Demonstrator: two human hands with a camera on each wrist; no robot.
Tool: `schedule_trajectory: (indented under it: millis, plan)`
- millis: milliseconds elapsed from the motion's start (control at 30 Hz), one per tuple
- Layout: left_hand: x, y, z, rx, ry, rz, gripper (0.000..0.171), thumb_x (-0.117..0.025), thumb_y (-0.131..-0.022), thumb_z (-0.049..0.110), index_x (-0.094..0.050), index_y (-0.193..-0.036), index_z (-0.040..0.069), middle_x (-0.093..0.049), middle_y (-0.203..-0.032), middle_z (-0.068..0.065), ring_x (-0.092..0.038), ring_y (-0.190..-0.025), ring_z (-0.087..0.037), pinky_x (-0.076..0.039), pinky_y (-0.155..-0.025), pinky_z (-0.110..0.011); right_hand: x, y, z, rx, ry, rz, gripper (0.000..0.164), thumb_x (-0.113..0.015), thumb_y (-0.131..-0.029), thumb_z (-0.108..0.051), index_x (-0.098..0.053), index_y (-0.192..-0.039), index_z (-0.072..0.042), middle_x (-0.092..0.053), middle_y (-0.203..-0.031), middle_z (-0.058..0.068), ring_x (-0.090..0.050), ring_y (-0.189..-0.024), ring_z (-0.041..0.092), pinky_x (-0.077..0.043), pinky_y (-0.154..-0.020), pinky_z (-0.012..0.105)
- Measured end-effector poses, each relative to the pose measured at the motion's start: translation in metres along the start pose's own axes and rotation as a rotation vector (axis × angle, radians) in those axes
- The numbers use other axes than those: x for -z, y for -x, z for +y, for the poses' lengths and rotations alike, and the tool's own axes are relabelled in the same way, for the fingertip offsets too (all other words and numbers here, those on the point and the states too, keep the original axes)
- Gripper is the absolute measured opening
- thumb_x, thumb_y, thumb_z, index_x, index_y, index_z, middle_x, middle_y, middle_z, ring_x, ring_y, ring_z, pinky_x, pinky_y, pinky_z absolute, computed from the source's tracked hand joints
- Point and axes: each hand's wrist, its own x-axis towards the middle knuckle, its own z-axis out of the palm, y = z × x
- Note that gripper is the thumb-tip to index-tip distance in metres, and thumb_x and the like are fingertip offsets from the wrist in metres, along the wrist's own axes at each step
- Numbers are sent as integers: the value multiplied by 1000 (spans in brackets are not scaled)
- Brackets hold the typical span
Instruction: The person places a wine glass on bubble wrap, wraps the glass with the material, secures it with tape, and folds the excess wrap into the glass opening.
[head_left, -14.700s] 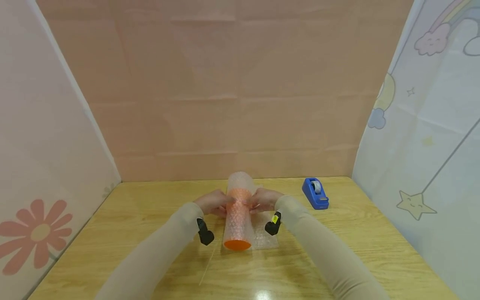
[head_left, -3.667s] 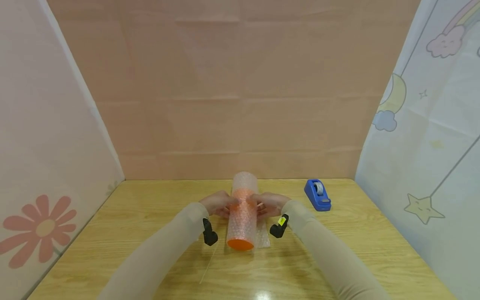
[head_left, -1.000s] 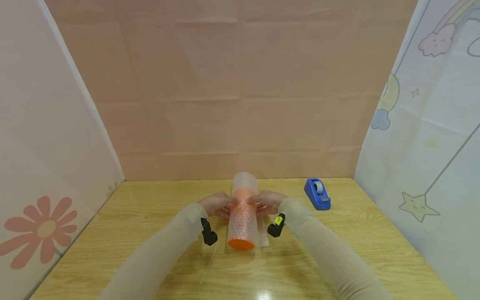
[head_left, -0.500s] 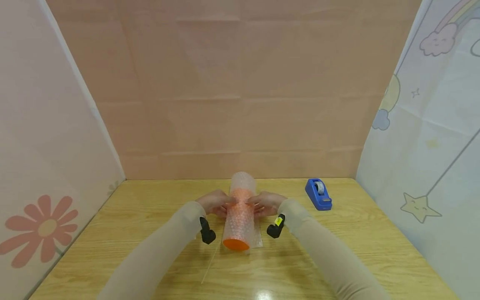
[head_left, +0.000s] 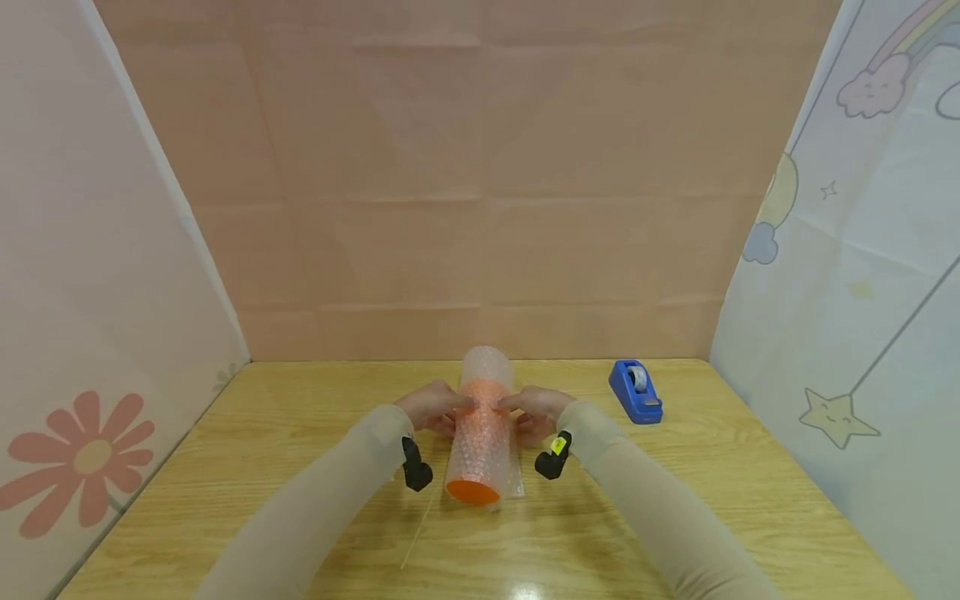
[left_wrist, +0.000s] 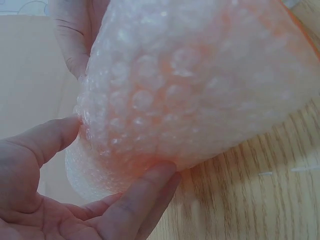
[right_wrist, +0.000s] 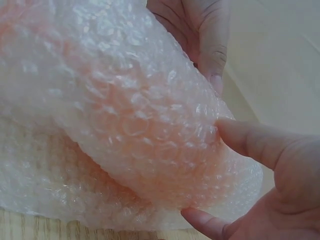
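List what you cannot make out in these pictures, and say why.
- Orange object, most of its surface: all views, veiled by bubble wrap.
- The bubble wrap's underside: head view, hidden by the roll itself.
- Any print on the yellow sticker: head view, too small.
- Blue dispenser, its tape's free end: head view, too small.
- Upper sleeves: head view, cut off by the bottom edge.

There are two hands [head_left: 433, 406] [head_left: 537, 410], one wrapped cylinder [head_left: 478, 446], one tape dispenser [head_left: 635, 392].

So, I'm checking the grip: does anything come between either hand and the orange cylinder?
Yes, the bubble wrap: it goes around the orange cylinder, so the left hand and right hand touch it instead. Nothing else visible intervenes.
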Motion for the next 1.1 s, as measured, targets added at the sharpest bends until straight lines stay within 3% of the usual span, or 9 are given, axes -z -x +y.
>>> schedule_trajectory:
  millis: [133, 400, 633, 1100]
  plan:
    - [0, 1, 0, 0, 1, -3, 30, -64, -91, 23, -66, -101, -5, -65, -97, -12, -64, -72, -18, -59, -75, -35, -6, 17, -6, -12, -5, -6, 78, -74, -85, -31, -32, -142, 1, -45, -133, 31, -50, -120, 42, -51, -94, 50]
    - [1, 0, 0, 1, -7, -6, 30, -64, -91, 24, -66, -101, -5, -65, -97, -12, -64, -72, -17, -59, -75, -34, -11, 23, -8, -2, -64, 4, 90, -76, -83, -28, -20, -148, -1, -48, -129, 33, -52, -120, 46, -49, -95, 54]
    - [1, 0, -1, -8, -4, -9, 29, -63, -91, 23, -67, -101, -4, -65, -98, -12, -63, -73, -17, -59, -75, -33, -19, 46, -20, 1, -73, -19, 69, -65, -92, -22, -27, -142, 4, -43, -134, 32, -51, -121, 45, -51, -90, 57]
    - [1, 2, 0, 2, -10, -2, 32, -63, -91, 24, -65, -105, -5, -65, -100, -12, -63, -74, -19, -59, -76, -35, -20, 45, -23, 1, -125, -45, 61, -63, -93, -19, -29, -140, 1, -47, -128, 28, -55, -111, 36, -53, -91, 49]
